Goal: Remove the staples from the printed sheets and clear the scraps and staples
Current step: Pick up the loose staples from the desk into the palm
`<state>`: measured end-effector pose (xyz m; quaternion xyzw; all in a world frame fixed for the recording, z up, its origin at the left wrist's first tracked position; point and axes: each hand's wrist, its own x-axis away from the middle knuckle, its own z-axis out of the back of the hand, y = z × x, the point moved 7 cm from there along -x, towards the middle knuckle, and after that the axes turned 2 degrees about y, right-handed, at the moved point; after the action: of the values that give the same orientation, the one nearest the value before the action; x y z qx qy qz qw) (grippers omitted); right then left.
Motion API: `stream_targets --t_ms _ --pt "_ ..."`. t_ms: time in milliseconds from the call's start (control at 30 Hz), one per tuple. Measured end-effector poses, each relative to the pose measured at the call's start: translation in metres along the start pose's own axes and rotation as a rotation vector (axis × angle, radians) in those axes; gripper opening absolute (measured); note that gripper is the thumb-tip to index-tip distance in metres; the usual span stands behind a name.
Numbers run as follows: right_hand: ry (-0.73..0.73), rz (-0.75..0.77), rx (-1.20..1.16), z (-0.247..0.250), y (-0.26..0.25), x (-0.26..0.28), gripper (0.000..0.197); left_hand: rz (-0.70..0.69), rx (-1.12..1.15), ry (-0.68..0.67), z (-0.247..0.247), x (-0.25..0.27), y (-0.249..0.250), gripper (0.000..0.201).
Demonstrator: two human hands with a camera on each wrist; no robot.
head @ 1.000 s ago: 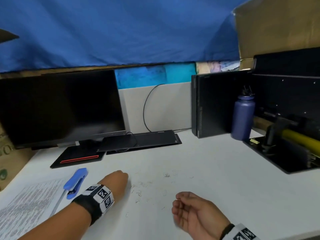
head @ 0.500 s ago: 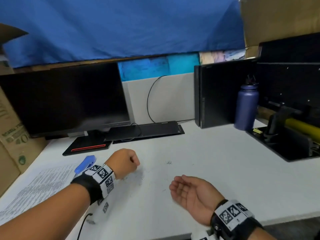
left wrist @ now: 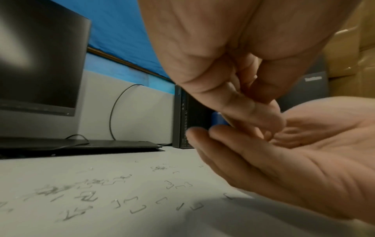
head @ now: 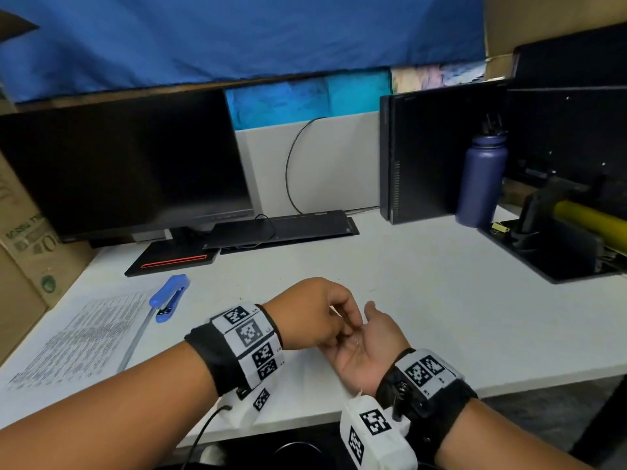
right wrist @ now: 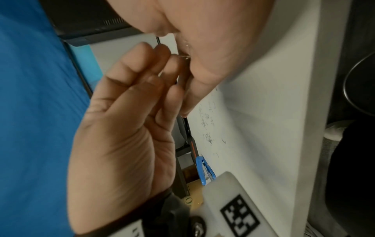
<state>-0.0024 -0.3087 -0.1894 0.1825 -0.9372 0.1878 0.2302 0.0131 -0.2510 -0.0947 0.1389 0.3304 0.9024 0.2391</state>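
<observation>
1. The white worktop (head: 424, 300) holds many loose bent staples (left wrist: 138, 206) beside the printed sheets (head: 78, 337).
2. The cupped, upturned right hand (head: 364, 347) could tilt (spilling collected staples).
3. The left hand (head: 310, 315), fingertips pinched over that palm, may drop its staple; which I cannot confirm.

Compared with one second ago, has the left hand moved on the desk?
Yes. The left hand has moved right, away from the blue stapler, and now meets the upturned right hand.
</observation>
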Motion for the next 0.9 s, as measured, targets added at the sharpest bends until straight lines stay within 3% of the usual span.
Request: stream_targets --t_ms 233,367,500,567,633,733,833,900 --pt "-0.039 -0.005 0.067 0.004 0.000 0.009 0.056 0.058 0.385 0.023 0.014 0.002 -0.018 0.019" --pt "0.004 0.006 0.137 0.018 -0.008 0.009 0.042 0.111 0.433 0.178 0.042 0.000 -0.050 0.021" --pt "0.027 0.041 0.152 0.027 -0.021 0.011 0.039 0.350 0.353 0.387 0.098 0.004 -0.134 0.014" --pt "0.035 0.047 0.172 0.031 -0.023 0.009 0.041 0.504 0.153 0.474 0.121 0.013 -0.171 0.015" --pt "0.032 0.046 0.192 0.033 -0.024 0.008 0.044 0.621 -0.174 0.403 0.130 0.017 -0.190 0.024" --pt "0.022 0.042 0.210 0.032 -0.024 0.008 0.048 0.711 -0.504 0.160 0.117 0.021 -0.194 0.048" --pt "0.015 0.040 0.222 0.031 -0.024 0.007 0.052 0.643 -0.592 0.058 0.102 0.007 -0.191 0.061" --pt "0.010 0.040 0.225 0.031 -0.024 0.006 0.053 0.538 -0.621 0.067 0.092 -0.008 -0.180 0.052"
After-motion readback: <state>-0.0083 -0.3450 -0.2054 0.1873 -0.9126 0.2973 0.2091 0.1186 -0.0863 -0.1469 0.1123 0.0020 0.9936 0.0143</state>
